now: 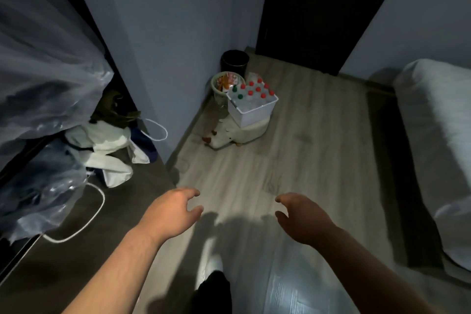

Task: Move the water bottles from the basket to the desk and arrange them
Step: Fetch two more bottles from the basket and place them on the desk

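Left hand (170, 211) and right hand (302, 219) low in centre frame, both empty, fingers loosely curled and apart. Water bottles (257, 89) upright in white basket (251, 116) at upper centre, well beyond both hands. Dark desk (109, 201) at lower left, beside left hand.

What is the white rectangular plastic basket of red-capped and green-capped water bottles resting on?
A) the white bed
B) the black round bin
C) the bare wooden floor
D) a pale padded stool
D: the white rectangular plastic basket sits on top of the pale padded stool, raised off the wooden floor.
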`<state>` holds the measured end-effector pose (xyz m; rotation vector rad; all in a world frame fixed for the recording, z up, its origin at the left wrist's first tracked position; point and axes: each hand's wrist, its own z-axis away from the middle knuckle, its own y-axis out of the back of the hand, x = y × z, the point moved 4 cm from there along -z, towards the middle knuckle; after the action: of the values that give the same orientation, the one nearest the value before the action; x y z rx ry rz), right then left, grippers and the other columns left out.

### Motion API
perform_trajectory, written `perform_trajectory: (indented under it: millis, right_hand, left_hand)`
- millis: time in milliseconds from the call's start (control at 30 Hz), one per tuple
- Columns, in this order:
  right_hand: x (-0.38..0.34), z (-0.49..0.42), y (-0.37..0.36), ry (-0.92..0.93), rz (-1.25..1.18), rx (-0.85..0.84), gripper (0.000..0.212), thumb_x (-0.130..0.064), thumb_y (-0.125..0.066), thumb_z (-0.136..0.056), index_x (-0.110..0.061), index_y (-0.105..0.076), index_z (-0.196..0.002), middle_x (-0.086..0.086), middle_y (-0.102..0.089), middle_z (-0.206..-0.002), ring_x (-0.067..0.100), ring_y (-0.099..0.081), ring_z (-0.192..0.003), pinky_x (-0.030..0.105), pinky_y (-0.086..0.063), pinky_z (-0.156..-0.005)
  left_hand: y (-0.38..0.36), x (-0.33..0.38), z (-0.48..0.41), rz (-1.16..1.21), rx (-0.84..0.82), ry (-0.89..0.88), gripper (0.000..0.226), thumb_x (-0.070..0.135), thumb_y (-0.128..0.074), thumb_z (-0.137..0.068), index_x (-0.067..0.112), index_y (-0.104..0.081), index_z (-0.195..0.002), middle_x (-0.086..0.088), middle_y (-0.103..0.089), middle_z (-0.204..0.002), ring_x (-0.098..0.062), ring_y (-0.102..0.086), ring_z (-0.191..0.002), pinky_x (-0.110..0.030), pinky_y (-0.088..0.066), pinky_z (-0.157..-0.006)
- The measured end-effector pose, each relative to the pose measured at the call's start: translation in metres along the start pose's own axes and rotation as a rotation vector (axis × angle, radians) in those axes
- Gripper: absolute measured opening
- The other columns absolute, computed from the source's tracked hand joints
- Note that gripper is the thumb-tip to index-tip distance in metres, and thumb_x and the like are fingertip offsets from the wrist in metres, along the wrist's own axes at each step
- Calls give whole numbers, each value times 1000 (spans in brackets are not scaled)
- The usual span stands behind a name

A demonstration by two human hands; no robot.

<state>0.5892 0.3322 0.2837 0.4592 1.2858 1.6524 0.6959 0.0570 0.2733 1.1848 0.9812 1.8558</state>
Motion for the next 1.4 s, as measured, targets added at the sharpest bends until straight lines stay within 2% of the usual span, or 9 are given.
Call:
perform_trajectory:
  millis: [233, 367, 500, 700, 833, 1033, 1200, 1300, 1400]
  right_hand:
    - [19, -82, 53, -51, -22, 32, 40, -36, -49, -95, -21, -53, -132, 1, -60, -128, 18, -57, -115, 30, -47, -94]
    - [35, -124, 76, -48, -31, 43, 44, -36, -49, -95, -19, -51, -136, 1, -58, -132, 19, -56, -118, 30, -47, -96]
    - [63, -172, 98, -40, -47, 51, 44, -37, -50, -95, -19, -51, -136, 1, -59, -131, 17, -57, -116, 30, -48, -95]
    - [119, -251, 142, -33, -74, 55, 46, -38, -50, -95, -20, -50, -138, 1, -57, -135, 17, -55, -120, 30, -46, -98]
    - [158, -297, 174, -25, -77, 34, 46, -37, -50, -95, -19, -50, -137, 2, -57, -135, 19, -55, -121, 33, -46, -98]
    - [195, -361, 212, 2, -30, 8, 45, -37, -51, -93, -18, -53, -134, 5, -60, -128, 22, -57, -116, 36, -49, -95]
    - [201, -416, 234, 34, -11, -15, 44, -38, -50, -93, -19, -53, -133, 4, -61, -126, 21, -58, -113, 37, -49, -94]
    - [204, -453, 244, 38, 2, -31, 44, -39, -50, -93, -20, -52, -134, 2, -60, -129, 20, -56, -116, 36, -48, -96]
    - [204, -494, 252, 47, 39, -60, 45, -38, -49, -94, -21, -50, -136, 3, -57, -133, 20, -53, -121, 35, -45, -100]
  left_hand:
    - [46, 7, -100, -57, 23, -54, 47, 49, -55, -87, 31, -55, -130, 11, -57, -133, -13, -56, -118, -28, -46, -93]
    - [59, 18, -150, -46, -7, -76, 48, 47, -55, -88, 28, -55, -131, 9, -56, -135, -13, -52, -124, -28, -44, -99]
    - [68, 34, -205, -6, -32, -54, 47, 47, -56, -86, 28, -56, -130, 8, -56, -134, -14, -58, -115, -26, -45, -94]
    - [85, 74, -296, -13, -32, -22, 49, 49, -57, -83, 28, -59, -127, 6, -58, -134, -15, -55, -122, -24, -43, -99]
    - [98, 102, -355, -25, -52, -4, 45, 46, -59, -84, 27, -61, -125, 4, -61, -131, -16, -57, -119, -22, -43, -94]
    - [113, 125, -422, -7, -43, 31, 59, 54, -46, -73, 28, -62, -122, 6, -66, -119, -13, -63, -105, -24, -48, -86]
    - [120, 128, -468, 25, -53, 70, 44, 46, -62, -84, 26, -62, -123, 7, -64, -124, -10, -62, -108, -19, -44, -85]
    - [125, 126, -499, 42, -71, 90, 43, 42, -63, -86, 25, -61, -125, 7, -61, -129, -9, -61, -111, -13, -37, -81]
    - [125, 115, -535, 89, -90, 99, 56, 58, -52, -78, 27, -63, -124, 7, -63, -128, -11, -62, -110, -16, -41, -86]
